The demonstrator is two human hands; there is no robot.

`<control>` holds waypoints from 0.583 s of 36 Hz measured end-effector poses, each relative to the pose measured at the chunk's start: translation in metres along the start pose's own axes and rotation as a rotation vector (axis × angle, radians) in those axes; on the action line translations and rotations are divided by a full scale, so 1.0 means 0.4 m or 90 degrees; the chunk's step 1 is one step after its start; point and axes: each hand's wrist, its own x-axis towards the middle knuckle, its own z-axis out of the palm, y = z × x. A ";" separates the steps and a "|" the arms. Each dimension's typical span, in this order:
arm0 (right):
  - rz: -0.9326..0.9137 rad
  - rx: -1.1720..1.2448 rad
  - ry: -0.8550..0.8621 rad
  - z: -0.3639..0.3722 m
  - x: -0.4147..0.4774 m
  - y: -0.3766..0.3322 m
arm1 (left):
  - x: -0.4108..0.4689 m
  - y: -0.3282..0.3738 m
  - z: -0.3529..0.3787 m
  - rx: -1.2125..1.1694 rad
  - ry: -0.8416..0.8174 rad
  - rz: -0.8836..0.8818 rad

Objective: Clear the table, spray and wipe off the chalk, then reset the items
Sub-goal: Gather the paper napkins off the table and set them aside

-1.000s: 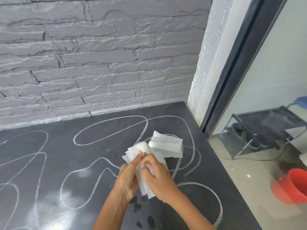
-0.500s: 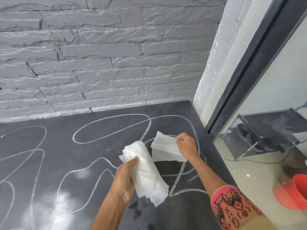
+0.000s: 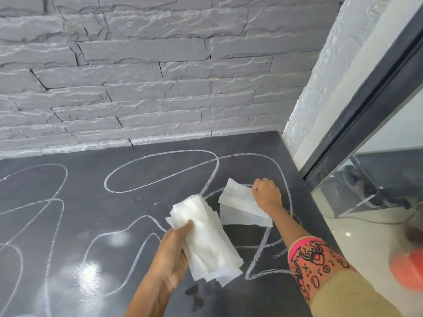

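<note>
A dark table [image 3: 96, 202] carries looping white chalk lines [image 3: 160, 170]. My left hand [image 3: 171, 252] grips a folded stack of white tissues [image 3: 206, 236] above the table's middle. My right hand [image 3: 266, 194] pinches a single white tissue sheet [image 3: 240, 208] by its upper right edge, a little to the right of the stack and near the table's right side. A few wet drops [image 3: 196, 294] darken the surface below the stack.
A grey stone-brick wall [image 3: 160, 76] backs the table. To the right a white pillar [image 3: 320, 88] and a dark-framed glass door [image 3: 366, 110] stand. An orange bucket [image 3: 407, 268] and a dark metal rack [image 3: 377, 193] are on the floor at right.
My hands have come apart: the right hand pulled one tissue sheet away from the stack toward the right, while the left hand kept hold of the stack.
</note>
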 end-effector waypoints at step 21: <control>-0.088 0.596 0.145 -0.242 -0.265 -0.095 | -0.064 -0.003 -0.021 -0.012 -0.014 0.026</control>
